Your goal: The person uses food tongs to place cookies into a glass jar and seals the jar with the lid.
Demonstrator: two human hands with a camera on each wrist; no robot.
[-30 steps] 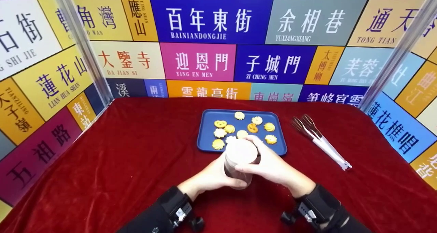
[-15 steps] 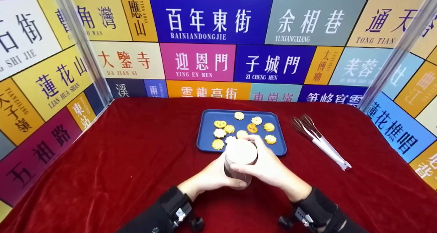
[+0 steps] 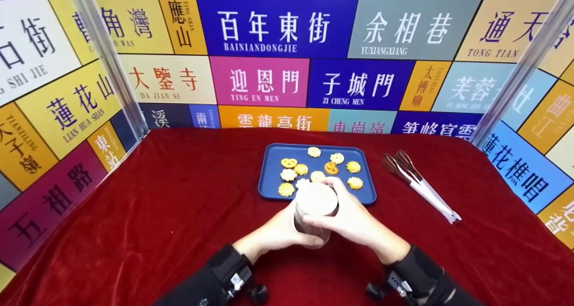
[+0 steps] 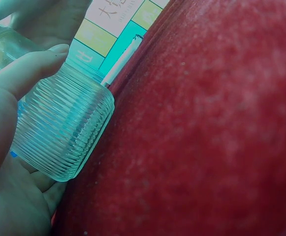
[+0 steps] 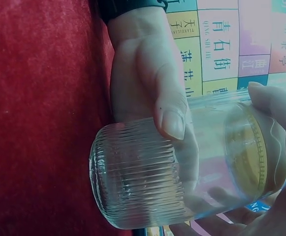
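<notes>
A clear glass jar with a pale round lid stands between the two hands, close in front of the tray. My left hand grips the jar's body, thumb across the near side. My right hand holds it higher up, around the lid, its thumb at the lid's near edge. Fine ribs run around the lower part of the glass jar in the left wrist view. The right wrist view shows a yellowish inner side of the lid. No contents show through the glass. The far fingers are partly hidden behind the jar.
Beyond the jar lies a blue tray with several cookies, some pretzel-shaped. Tongs with brown tips and white handles lie right of it. Red cloth covers the table. A wall of coloured signs rises behind, with clear posts at the corners.
My right hand has turned a little, its wrist shifting left and its thumb sliding left along the lid. It has held still over the last half second. Left hand and jar stay put.
</notes>
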